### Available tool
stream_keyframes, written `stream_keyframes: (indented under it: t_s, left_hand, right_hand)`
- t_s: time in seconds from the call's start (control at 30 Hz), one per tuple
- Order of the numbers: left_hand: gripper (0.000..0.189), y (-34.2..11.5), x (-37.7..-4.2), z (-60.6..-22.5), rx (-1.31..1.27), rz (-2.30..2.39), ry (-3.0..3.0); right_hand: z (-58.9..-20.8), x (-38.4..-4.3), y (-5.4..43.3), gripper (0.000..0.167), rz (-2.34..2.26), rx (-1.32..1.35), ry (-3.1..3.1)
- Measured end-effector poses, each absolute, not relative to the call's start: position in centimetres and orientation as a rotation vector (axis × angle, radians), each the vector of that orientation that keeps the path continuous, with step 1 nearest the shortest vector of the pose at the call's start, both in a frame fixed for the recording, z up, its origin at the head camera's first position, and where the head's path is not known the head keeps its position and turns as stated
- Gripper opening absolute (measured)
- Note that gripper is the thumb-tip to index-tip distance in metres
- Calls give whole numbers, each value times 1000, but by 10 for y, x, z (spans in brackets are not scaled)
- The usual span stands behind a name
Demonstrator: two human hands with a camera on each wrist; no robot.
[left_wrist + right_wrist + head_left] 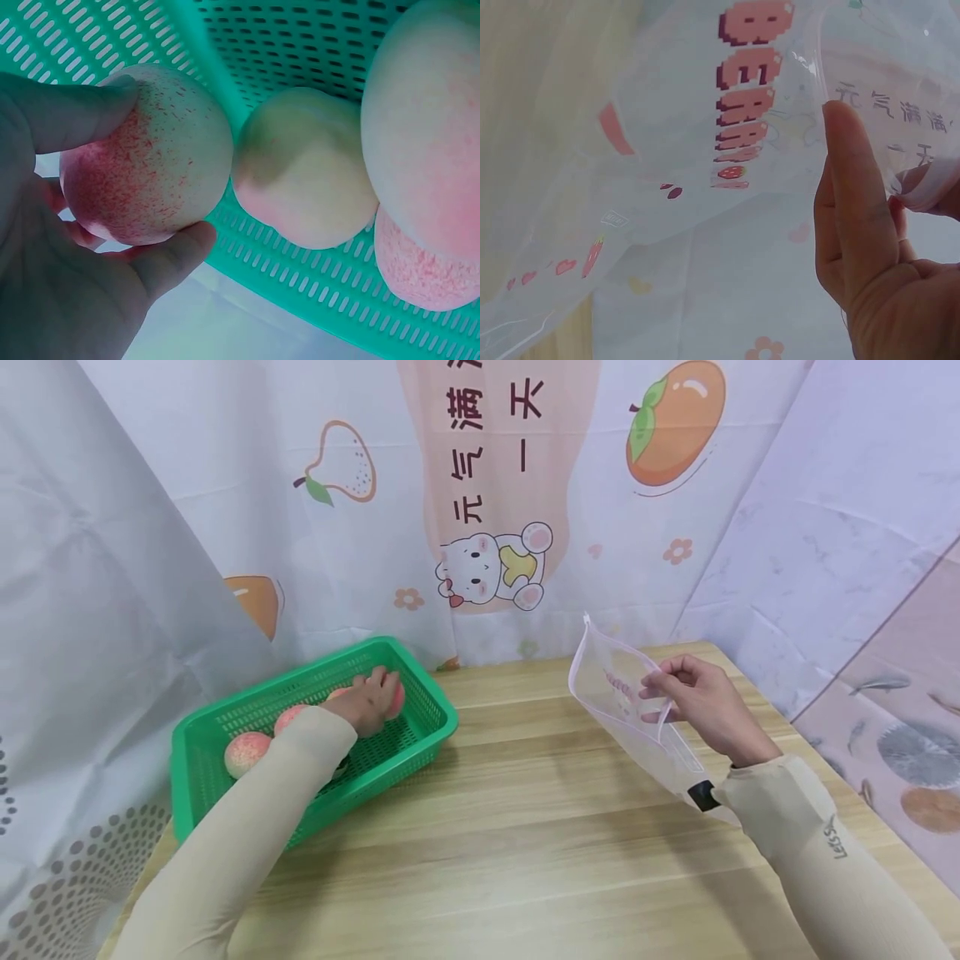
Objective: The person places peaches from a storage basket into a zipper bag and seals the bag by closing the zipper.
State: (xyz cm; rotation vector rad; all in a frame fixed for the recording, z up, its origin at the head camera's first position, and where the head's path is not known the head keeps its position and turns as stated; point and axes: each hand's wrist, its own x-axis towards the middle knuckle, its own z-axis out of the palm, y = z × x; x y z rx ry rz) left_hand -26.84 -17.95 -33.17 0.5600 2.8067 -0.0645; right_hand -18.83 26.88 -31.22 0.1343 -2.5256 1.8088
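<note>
In the head view my left hand (pixel 369 702) reaches into the green basket (pixel 442 720) at its far right end. Its fingers and thumb curl round a pink-speckled peach (pixel 169 161), beside a paler peach (pixel 304 169) in the left wrist view. More peaches (pixel 247 753) lie toward the basket's left end, partly behind the sleeve. On the right, my right hand (pixel 708 706) pinches the rim of a clear zip pouch (pixel 637 743) with pink edging. Its mouth gapes, and pink lettering (pixel 750 82) shows on its side. No peach is visible inside the pouch.
A wooden table (pixel 480 860) bears the basket. Behind it hangs a white curtain (pixel 337 568) printed with fruit and a cartoon cat. Patterned sheets (pixel 847 568) close off the right side.
</note>
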Motion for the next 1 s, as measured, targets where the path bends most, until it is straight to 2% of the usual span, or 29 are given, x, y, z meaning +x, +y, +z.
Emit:
stream_keyframes:
  t_s: [0.3,0.8,1.0]
  left_hand:
    - [75,-187,-269,-330,557,113,2832]
    - [68,-183,-266,-312,652,202,2906]
    - [75,-176,-264,-305,679,178,2901]
  right_hand:
    - [-314,-188,269,27,1813,137,-2525]
    - [-313,-189,267,26,1849,156,-2512]
    - [-314,-189,266,25,1867,157,-2517]
